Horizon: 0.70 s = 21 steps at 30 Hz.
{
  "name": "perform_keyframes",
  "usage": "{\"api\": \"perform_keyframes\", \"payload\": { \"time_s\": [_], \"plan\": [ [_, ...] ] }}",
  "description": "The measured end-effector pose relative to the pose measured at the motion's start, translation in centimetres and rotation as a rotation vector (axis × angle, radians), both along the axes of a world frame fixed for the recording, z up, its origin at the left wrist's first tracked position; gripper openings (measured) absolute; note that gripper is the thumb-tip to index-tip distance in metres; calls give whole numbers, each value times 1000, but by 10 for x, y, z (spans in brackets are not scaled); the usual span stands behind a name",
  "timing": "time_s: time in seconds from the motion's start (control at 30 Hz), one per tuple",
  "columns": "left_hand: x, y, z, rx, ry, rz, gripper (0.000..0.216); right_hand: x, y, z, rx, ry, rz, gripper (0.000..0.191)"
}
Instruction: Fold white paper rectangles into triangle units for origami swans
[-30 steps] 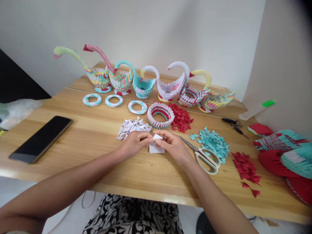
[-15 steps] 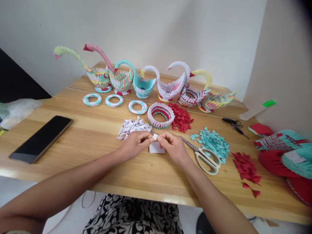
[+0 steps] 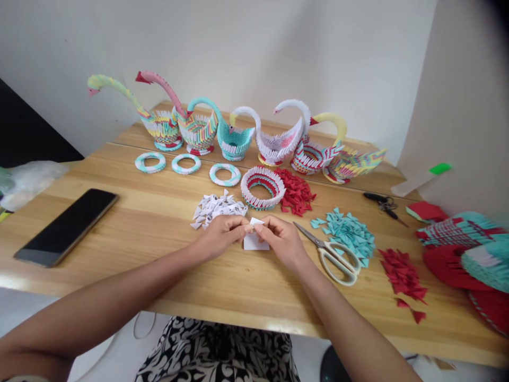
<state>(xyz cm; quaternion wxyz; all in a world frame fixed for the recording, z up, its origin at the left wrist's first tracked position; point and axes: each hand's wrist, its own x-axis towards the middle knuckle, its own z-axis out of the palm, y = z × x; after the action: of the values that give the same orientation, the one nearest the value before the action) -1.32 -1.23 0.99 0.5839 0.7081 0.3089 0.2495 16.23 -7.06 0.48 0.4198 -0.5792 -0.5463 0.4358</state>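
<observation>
Between my left hand (image 3: 226, 233) and my right hand (image 3: 280, 236) is a small piece of white paper (image 3: 255, 221), pinched by the fingertips of both. Its lower part is hidden behind my thumbs. On the table just below my fingers lies a white paper slip (image 3: 256, 243). Beyond my left hand is a pile of folded white paper triangles (image 3: 217, 205). A ring of stacked white, red and teal paper pieces (image 3: 263, 201) stands past both hands. Scissors (image 3: 334, 254) with pale handles lie to the right of my right hand.
Paper swans (image 3: 236, 144) stand in a row at the back, with three teal-and-white rings (image 3: 186, 164) before them. A phone (image 3: 67, 228) lies left. Teal triangles (image 3: 352, 233) and red triangles (image 3: 402, 273) are piled right, near larger paper pieces (image 3: 461, 231) and keys (image 3: 385, 204).
The white paper in my fingers has turned, and more of it now shows above my fingertips. My hands stay in nearly the same place.
</observation>
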Motion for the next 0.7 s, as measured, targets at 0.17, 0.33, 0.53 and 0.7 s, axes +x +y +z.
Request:
{"api": "perform_keyframes", "payload": {
  "time_s": [0.17, 0.33, 0.53, 0.7],
  "plan": [
    [0, -2, 0, 35, 36, -44, 31, -2, 0, 0, 58, -130, -68, 24],
    [1, -1, 0, -34, 28, -28, 28, -2, 0, -1, 27, -59, -52, 26],
    [2, -1, -1, 11, 49, 44, 30, 1, 1, -2, -8, 30, -1, 27],
    [3, -2, -6, 55, 32, 58, 24, 2, 1, -2, 22, -18, 9, 27]
  ]
}}
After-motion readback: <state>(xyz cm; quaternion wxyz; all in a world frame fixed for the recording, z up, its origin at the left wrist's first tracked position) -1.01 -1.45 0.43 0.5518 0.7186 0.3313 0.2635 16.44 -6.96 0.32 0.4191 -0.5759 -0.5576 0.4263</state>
